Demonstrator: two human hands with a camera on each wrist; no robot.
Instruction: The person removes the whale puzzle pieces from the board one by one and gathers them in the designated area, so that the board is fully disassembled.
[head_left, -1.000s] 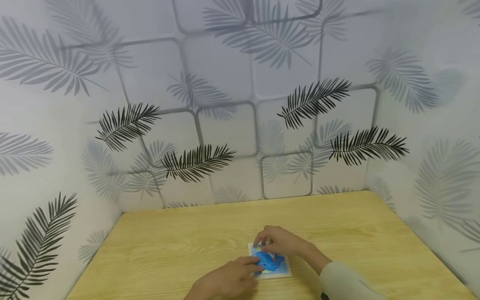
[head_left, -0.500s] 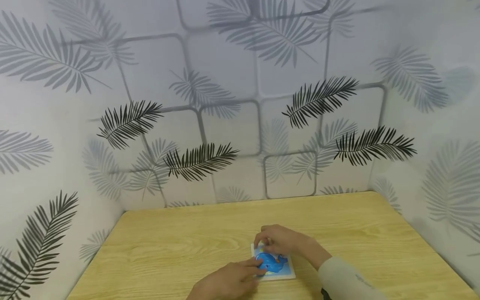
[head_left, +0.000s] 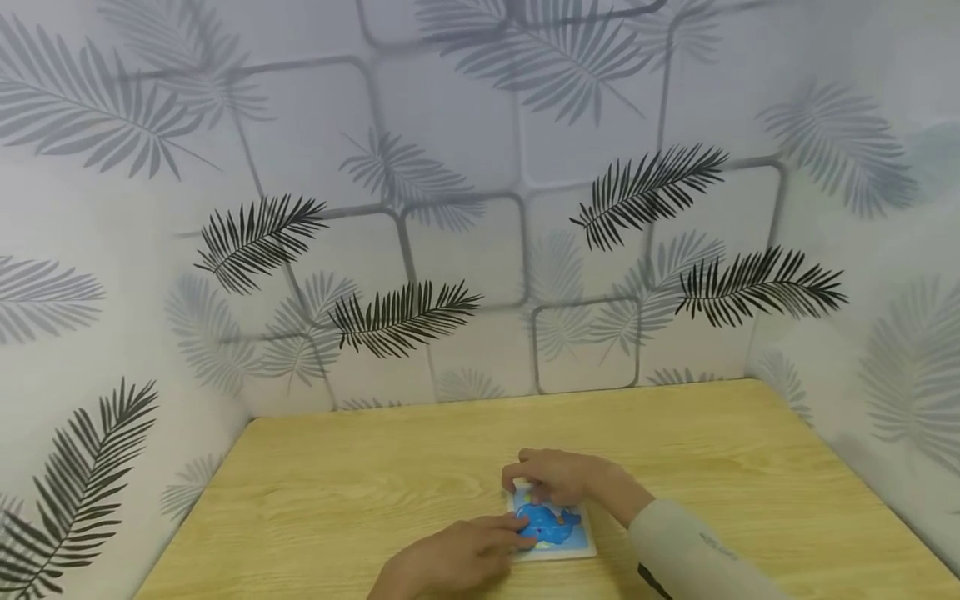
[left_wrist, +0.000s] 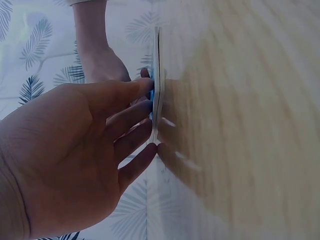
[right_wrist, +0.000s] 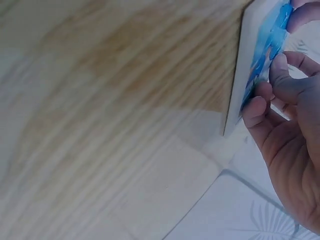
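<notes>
A small square picture puzzle (head_left: pixel 576 543) with a pale border and a blue whale (head_left: pixel 547 527) lies on the table. My left hand (head_left: pixel 457 554) comes in from its left, the outstretched fingertips resting on the whale's head. In the left wrist view the fingers of that hand (left_wrist: pixel 65 145) touch the face of the thin board (left_wrist: pixel 158 75), the lowest fingertip by its edge. Curled over the far edge, my right hand (head_left: pixel 558 477) has its fingers at the far left corner. The right wrist view shows its thumb (right_wrist: pixel 281 67) on the picture; any single piece under it is hidden.
The wood-grain table (head_left: pixel 360 492) stretches out around the puzzle on all sides. Behind it and at both sides stand pale walls (head_left: pixel 465 350) with a leaf pattern. A light sleeve (head_left: pixel 686 546) covers the right forearm.
The head view has shifted slightly. My right fingers have slid a little left along the puzzle's far edge, while my left fingertips stay on the whale.
</notes>
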